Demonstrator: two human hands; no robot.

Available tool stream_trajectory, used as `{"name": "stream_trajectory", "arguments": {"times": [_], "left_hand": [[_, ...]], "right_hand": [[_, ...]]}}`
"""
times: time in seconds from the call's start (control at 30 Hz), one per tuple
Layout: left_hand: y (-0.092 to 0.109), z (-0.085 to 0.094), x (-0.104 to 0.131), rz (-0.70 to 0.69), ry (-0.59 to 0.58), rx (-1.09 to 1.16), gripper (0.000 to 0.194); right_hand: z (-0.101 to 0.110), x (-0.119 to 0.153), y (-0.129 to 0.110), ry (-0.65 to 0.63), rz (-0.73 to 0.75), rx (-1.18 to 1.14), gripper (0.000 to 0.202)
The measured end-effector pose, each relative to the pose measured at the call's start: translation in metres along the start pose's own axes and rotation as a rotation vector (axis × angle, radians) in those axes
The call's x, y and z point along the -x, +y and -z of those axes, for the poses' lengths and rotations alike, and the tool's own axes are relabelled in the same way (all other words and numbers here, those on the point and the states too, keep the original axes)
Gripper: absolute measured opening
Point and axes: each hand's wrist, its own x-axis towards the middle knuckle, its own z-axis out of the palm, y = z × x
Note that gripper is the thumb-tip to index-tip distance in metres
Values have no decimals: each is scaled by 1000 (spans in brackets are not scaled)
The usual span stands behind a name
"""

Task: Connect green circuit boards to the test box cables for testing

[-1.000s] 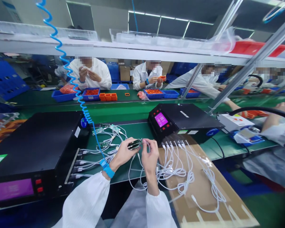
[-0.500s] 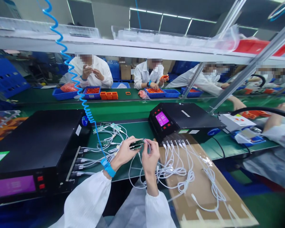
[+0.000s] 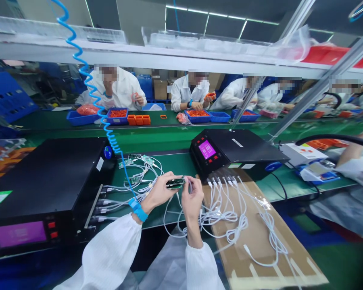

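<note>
My left hand [image 3: 161, 192], with a blue band at its wrist, grips a green circuit board [image 3: 175, 183] by its left part. At the board's right end, my right hand [image 3: 192, 196] is closed in a pinch. A bit of white cable [image 3: 188, 182] shows between those fingers; its plug is hidden. Several more circuit boards [image 3: 147, 160] lie on the green bench behind my left hand, among white cables [image 3: 145, 174]. To the right of my right hand, looped white cables [image 3: 222, 217] spread over a brown cardboard sheet [image 3: 260, 237].
Two black boxes with pink screens stand left [image 3: 48, 173] and right [image 3: 238, 147], white cables plugged into both. A coiled blue cord [image 3: 84, 68] hangs in front of the left side. Co-workers in white coats [image 3: 186, 94] sit across the green line with blue trays [image 3: 219, 117].
Both hands stay nearly in place; the board is turned slightly, showing more of its flat layers. Across the line, a co-worker at right has drawn back a reaching arm.
</note>
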Motion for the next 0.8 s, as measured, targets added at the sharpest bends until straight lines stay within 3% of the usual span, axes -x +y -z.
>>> {"name": "stream_trajectory", "arguments": {"times": [0.23, 0.4, 0.6, 0.8], "left_hand": [[-6, -3, 1, 23, 57, 40, 31], [-3, -9, -2, 55, 160, 20, 23], [-2, -13, -5, 59, 264, 40, 20], [2, -14, -5, 76, 283, 79, 16]], "right_hand": [[2, -2, 0, -79, -23, 30, 31], [15, 19, 5, -99, -121, 69, 57], [21, 43, 7, -330, -231, 130, 57], [11, 42, -1, -257, -255, 104, 56]]}}
